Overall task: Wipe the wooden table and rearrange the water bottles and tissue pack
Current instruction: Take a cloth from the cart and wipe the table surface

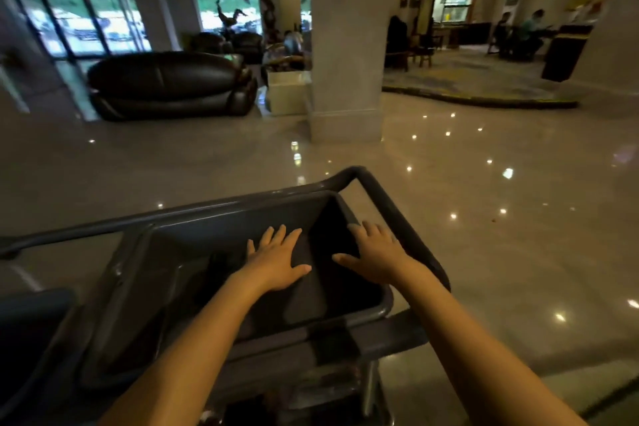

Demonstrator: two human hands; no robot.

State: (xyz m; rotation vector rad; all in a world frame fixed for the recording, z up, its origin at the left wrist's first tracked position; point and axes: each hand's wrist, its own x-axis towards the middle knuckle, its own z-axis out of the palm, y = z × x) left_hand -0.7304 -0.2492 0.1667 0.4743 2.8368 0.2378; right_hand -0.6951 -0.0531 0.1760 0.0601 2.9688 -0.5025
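1. Now both hands reach over the grey cart bin (377,309), near its right edge.
2. Left hand (276,261): fingers spread flat, gripping nothing.
3. Right hand (377,252): fingers splayed, empty.
4. Wooden table, bottles, tissue pack: out of view.

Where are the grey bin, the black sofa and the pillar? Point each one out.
grey bin (382,304): head view, on its near right rim.
black sofa (162,74): head view, on the middle of its backrest.
pillar (349,45): head view, on its front face, mid-height.
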